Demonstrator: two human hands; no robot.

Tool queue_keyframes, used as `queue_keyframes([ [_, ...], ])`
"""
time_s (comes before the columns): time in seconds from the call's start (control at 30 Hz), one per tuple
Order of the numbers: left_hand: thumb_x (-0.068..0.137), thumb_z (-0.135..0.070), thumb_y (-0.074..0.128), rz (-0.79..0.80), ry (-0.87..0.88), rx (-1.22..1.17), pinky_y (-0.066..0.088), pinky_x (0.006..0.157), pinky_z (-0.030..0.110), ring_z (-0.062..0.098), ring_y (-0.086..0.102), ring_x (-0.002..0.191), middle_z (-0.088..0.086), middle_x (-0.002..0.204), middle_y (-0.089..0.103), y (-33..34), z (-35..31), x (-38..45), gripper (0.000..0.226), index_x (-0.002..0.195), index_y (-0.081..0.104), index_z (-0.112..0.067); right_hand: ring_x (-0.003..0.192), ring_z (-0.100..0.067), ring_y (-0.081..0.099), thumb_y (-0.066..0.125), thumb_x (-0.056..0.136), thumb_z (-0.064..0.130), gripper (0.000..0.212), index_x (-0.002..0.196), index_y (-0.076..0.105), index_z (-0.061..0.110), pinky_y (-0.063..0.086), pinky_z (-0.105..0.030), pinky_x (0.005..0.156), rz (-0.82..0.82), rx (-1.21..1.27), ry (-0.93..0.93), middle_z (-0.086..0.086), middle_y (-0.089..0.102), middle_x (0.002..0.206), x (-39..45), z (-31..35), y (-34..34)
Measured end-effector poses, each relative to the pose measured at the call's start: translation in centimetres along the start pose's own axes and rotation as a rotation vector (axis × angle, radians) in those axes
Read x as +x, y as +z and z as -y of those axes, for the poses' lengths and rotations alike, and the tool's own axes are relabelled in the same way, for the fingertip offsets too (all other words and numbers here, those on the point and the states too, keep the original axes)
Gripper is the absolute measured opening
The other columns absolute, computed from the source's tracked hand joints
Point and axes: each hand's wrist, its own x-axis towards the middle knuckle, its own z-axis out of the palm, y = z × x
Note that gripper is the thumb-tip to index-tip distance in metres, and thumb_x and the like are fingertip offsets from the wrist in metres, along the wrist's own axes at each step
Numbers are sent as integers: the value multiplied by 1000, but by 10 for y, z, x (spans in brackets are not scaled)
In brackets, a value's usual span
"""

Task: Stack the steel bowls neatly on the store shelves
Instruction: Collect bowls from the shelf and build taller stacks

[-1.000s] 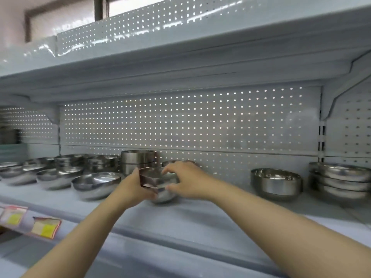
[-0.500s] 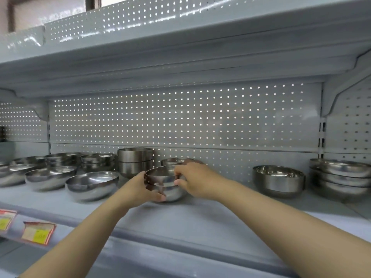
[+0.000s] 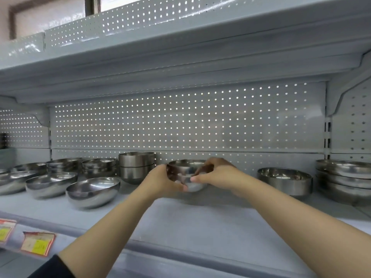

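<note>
Steel bowl sits at centre frame, cradled just above the shelf between both hands, likely so it goes down level and square. Left hand curls round its left wall, thumb under the base; right hand hooks fingers over the far rim, thumb on the front. Both grips closed on it. Stacked bowls wait just left.

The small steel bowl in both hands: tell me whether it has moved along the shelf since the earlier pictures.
Yes. The small steel bowl has moved right, away from the tall bowl stack.
</note>
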Motion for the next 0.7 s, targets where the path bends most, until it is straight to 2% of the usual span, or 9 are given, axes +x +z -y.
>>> queue_keyframes([
  [0.07, 62, -13, 83, -32, 46, 1, 47, 63, 14, 3, 58, 68, -12, 73, 65, -2, -15, 13, 43, 99, 63, -18, 75, -8, 57, 82, 59, 45, 45, 91, 58, 25, 42, -23, 57, -42, 10, -7, 8, 63, 86, 7, 3, -14],
  [0.13, 66, -8, 81, -57, 92, -59, 48, 67, 13, 6, 61, 74, -9, 81, 66, -4, -28, 26, 50, 110, 60, -15, 73, -10, 57, 82, 60, 44, 44, 91, 58, 24, 42, -24, 57, -79, 3, -34, 7, 62, 84, 17, 9, -27],
  [0.27, 69, -6, 79, -95, 110, -96, 50, 85, 25, 16, 61, 91, 0, 100, 65, -15, -45, 48, 64, 126, 49, -11, 84, -14, 62, 84, 60, 39, 50, 99, 58, 21, 54, -32, 76, -118, 69, -109, 7, 61, 90, 41, 23, -43],
  [0.33, 68, -11, 81, -135, 119, -26, 48, 95, 33, 21, 61, 101, 3, 112, 64, -21, -43, 58, 68, 127, 49, -13, 77, -12, 60, 85, 61, 36, 50, 98, 57, 20, 51, -28, 69, -109, 110, -135, 6, 61, 87, 52, 27, -41],
  [0.43, 66, -12, 81, -122, 95, -11, 47, 88, 28, 20, 60, 100, 1, 106, 63, -31, -31, 72, 62, 121, 54, -14, 67, -9, 57, 86, 60, 32, 48, 96, 58, 18, 46, -24, 58, -103, 133, -141, 6, 60, 80, 72, 27, -29],
  [0.5, 65, -6, 80, -84, 55, -63, 47, 87, 28, 22, 62, 97, 2, 100, 66, -35, -20, 83, 51, 112, 61, -11, 69, -9, 59, 86, 62, 28, 41, 90, 59, 18, 55, -30, 64, -73, 175, -118, 5, 61, 79, 88, 23, -16],
  [0.57, 64, 5, 77, -69, 43, -191, 50, 93, 38, 26, 63, 94, 10, 93, 68, -35, -5, 92, 44, 104, 63, -4, 71, -9, 60, 86, 62, 25, 34, 83, 60, 19, 55, -31, 72, -45, 207, -75, 5, 62, 78, 104, 16, -3],
  [0.63, 65, 14, 72, -64, 40, -294, 51, 94, 44, 28, 62, 88, 13, 85, 65, -30, 10, 99, 36, 97, 62, -2, 69, -8, 60, 87, 62, 23, 30, 76, 60, 22, 54, -28, 70, -33, 209, -59, 6, 63, 74, 118, 10, 8],
  [0.7, 69, 18, 65, -43, 28, -318, 52, 84, 36, 23, 59, 80, 8, 77, 63, -23, 23, 103, 30, 85, 64, -8, 72, -12, 61, 88, 59, 22, 30, 74, 61, 21, 54, -33, 75, -24, 196, -59, 5, 63, 74, 127, 4, 16],
])
